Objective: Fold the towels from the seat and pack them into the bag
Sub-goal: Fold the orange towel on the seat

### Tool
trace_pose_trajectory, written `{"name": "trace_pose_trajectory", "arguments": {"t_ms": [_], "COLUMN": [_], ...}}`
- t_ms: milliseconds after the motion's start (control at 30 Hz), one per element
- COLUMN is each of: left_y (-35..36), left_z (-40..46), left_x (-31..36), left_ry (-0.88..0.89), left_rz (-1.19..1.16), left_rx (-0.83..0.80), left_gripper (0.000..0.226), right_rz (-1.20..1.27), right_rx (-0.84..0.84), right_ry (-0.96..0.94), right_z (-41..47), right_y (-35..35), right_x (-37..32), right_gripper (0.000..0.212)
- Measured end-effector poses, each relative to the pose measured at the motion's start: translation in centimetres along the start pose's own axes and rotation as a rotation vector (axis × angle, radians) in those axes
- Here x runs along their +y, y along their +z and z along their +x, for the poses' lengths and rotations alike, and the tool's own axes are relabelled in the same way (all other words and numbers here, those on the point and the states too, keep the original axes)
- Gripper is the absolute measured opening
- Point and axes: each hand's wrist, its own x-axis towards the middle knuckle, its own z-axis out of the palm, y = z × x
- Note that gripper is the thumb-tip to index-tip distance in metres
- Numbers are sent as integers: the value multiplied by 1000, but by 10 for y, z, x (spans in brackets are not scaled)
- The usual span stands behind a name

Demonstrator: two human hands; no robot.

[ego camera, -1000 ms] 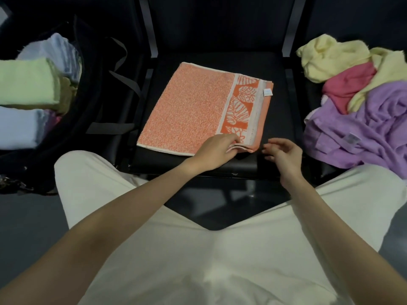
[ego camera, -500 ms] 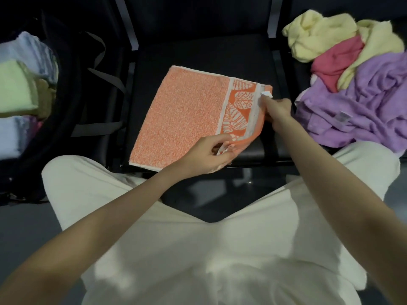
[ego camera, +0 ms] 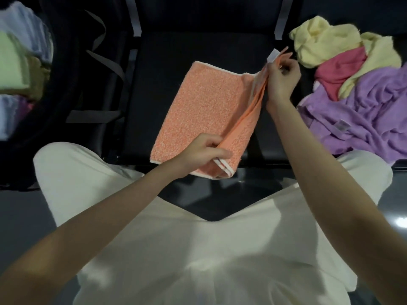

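On seat [ego camera: 167, 62]: both hands, left [ego camera: 203, 154] and right [ego camera: 283, 78], pinch orange towel [ego camera: 204, 111] mid-fold; bag [ego camera: 66, 89] part-filled, pile [ego camera: 356, 89] waits unfolded

We see a row of black seats [ego camera: 193, 51] with grey metal bars [ego camera: 135, 16] between the backrests, above a dark glossy floor [ego camera: 19, 212] catching a bright glare at right.

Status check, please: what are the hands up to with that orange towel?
Both hands pinching: left hand near corner, right hand far corner. Orange towel edge lifted, mid-fold. Nothing in the way.
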Motion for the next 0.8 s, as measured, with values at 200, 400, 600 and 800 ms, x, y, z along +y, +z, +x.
{"name": "trace_pose_trajectory", "arguments": {"t_ms": [200,400,600,800], "left_y": [-44,-90,-108,-116], "left_z": [-20,-31,-21,-22], "left_x": [-6,-27,-58,-69], "left_ry": [-33,-92,-218,-278], "left_rz": [-72,-95,192,569], "left_rx": [101,177,306,399], "left_gripper": [28,45,22,29], "right_rz": [23,-71,-430,-627], "right_rx": [-5,-81,-254,-367], "right_ry": [-36,-60,-32,-54], "right_z": [-30,-57,-62,-71], "right_y": [69,130,162,160], "right_x": [-13,6,52,60], "right_gripper": [10,10,20,21]}}
